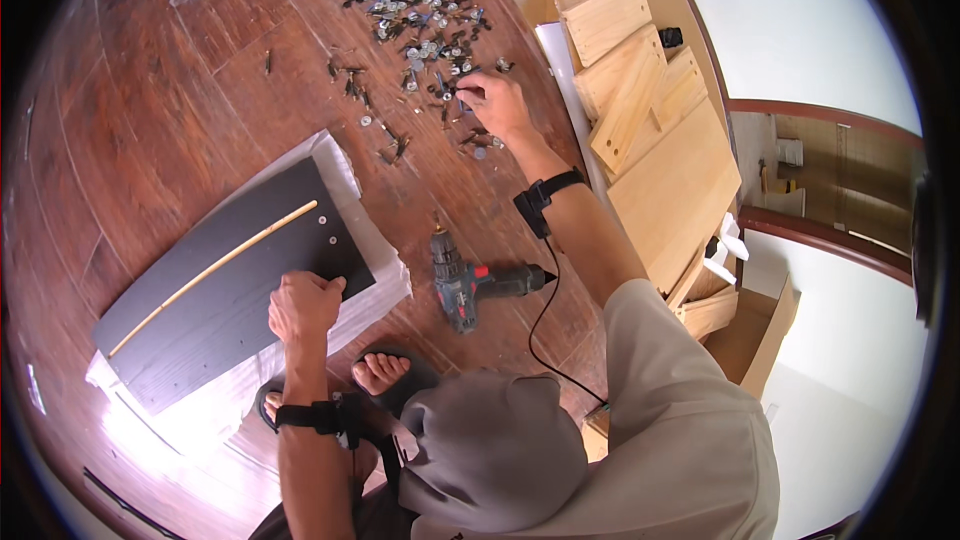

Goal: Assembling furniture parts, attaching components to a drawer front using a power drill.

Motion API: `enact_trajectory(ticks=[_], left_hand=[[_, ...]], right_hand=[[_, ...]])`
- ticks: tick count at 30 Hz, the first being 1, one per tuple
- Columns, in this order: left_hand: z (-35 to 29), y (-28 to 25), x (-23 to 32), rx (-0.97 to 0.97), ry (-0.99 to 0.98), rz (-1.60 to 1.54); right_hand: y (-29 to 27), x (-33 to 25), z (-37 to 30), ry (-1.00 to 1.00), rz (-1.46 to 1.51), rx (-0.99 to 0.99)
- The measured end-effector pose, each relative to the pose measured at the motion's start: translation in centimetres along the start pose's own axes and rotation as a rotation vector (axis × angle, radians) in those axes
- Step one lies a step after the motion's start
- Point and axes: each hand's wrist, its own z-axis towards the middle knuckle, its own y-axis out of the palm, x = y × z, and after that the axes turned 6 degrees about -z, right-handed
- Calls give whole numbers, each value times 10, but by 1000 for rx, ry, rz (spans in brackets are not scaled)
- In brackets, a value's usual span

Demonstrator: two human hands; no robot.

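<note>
Bright, even daylight fills the scene, strongest on the pale wall at the right. Glare washes out the white wrapping under the dark panel, near the floor's lower left. Shadows are soft. Fisheye bending curves the floorboards toward a black rim; the small hardware looks slightly blurred, perhaps from distance.

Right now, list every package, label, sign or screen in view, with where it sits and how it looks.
Cardboard box: open, brown, on the floor at right, below the stacked pale wood panels.
White packing sheet: flat, under the black panel that the left hand presses.
Labels, signs, screens: none seen.
</note>
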Motion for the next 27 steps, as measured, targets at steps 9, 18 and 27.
enact_trajectory(ticks=[9,18,27], left_hand=[[14,-13,-3,-194,-84,-103],[-10,-6,-25,61,117,-14],[-16,10,-61,-24,291,-795]], right_hand=[[4,4,10,67,-52,-28],[3,-22,10,-167,-136,45],[14,-21,14,-92,-286,-46]])
